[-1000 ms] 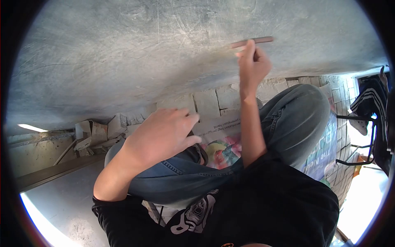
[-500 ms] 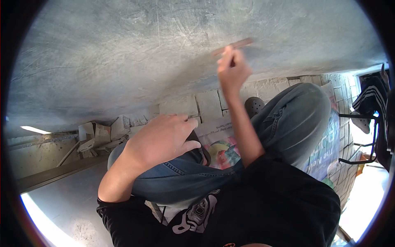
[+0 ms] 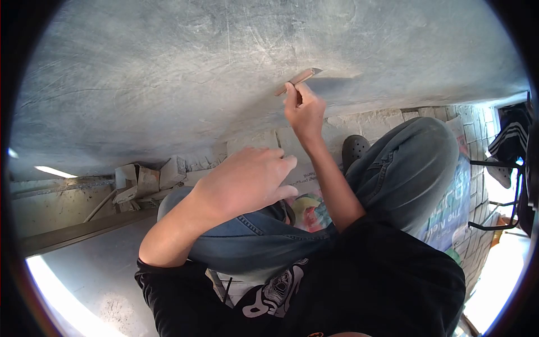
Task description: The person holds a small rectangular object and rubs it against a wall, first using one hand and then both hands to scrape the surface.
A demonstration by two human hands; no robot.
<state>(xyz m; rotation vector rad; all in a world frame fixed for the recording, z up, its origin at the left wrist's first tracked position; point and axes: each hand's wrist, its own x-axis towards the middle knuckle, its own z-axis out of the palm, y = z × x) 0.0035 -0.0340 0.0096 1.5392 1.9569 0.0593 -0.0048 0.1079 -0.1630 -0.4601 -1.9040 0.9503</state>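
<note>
My right hand (image 3: 306, 112) pinches a thin brown strip (image 3: 296, 82), a flat tool or folded piece, against the large grey surface (image 3: 168, 73) in front of me. The strip slants up to the right, with a darker tip at its upper end. My left hand (image 3: 247, 181) hovers over my bent leg, fingers apart and nothing in them, back of the hand toward me. It touches neither the strip nor the grey surface.
Broken pale blocks (image 3: 147, 181) lie at the left beside a metal ledge (image 3: 84, 231). A printed sheet (image 3: 449, 213) covers part of the brick floor. At the far right are a black metal frame (image 3: 494, 227) and another person's striped sleeve or trouser leg (image 3: 514, 133).
My right hand and the strip have moved slightly left and down along the surface. My left hand has shifted a little right. The whole view has also shifted slightly.
</note>
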